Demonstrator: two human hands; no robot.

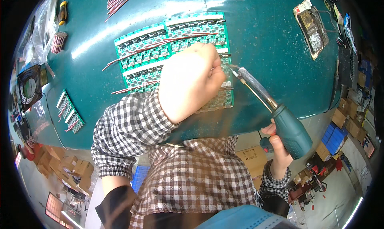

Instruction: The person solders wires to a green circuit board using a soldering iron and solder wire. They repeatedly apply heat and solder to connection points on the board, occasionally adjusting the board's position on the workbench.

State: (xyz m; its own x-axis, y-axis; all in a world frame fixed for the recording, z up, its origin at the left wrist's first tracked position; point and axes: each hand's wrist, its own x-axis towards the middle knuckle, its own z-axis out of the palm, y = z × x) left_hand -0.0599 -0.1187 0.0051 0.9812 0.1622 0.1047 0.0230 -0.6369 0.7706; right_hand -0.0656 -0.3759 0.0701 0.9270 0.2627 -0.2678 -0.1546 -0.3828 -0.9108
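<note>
A large panel of green circuit boards [173,49] lies on the table, with red and black wires [140,50] resting across its rows. Over the panel's right part, my left hand [190,79] is closed in a pinch; what its fingers hold is hidden. My right hand [280,147] grips a soldering iron [295,132] by its green handle, right of the panel. The iron slants up and to the left, and its tip is close to the panel's right edge, near my left fingertips. Whether the tip touches anything I cannot tell.
The green table [264,33] holds a smaller board strip [70,112], a black fan [31,87], a wire bundle [58,43] and a screwdriver [63,13] at left. More wires [119,1] lie at the back. A worn soldering stand [312,29] is at the far right.
</note>
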